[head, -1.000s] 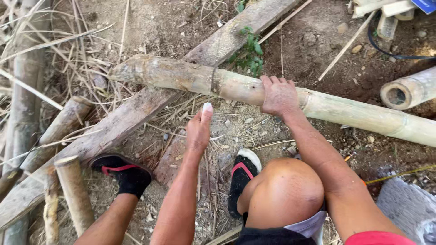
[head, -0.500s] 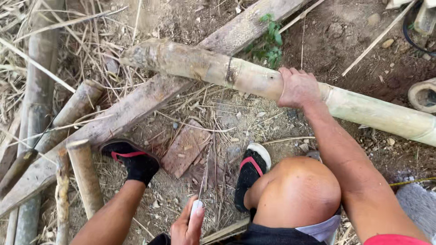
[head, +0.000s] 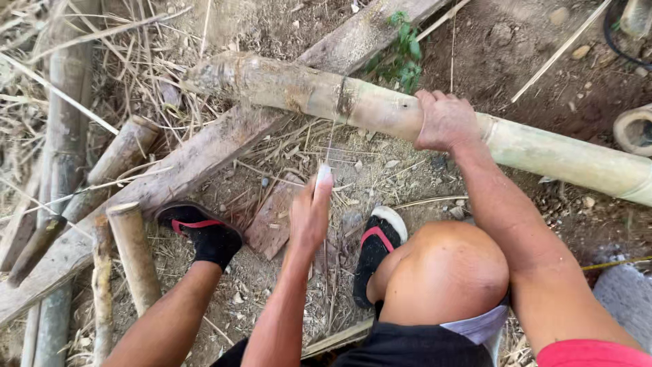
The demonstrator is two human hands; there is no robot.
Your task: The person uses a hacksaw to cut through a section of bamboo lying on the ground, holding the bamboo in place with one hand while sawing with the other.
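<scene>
A thick pale bamboo pole (head: 285, 85) lies across a weathered plank (head: 204, 156) on the dirt. My right hand (head: 445, 121) grips the pole from above and presses it down. My left hand (head: 309, 214) is closed on a white-ended handle (head: 324, 173) just in front of the pole. A thin blade (head: 331, 129), seen edge-on, runs from the handle up to a dark ring on the pole. I squat with my black-and-red sandals (head: 204, 234) on either side of that arm; the right sandal (head: 377, 248) is beside my bent knee (head: 441, 272).
Short cut bamboo pieces (head: 132, 258) and long old stalks (head: 64, 115) lie at the left among dry straw. A flat scrap of wood (head: 272, 224) lies between my feet. A hollow bamboo end (head: 635, 129) shows at the right edge. A small green plant (head: 404, 54) grows behind the pole.
My left hand drew back toward my body half a second ago and has now pushed forward to the pole again. My right hand stays clamped on the pole.
</scene>
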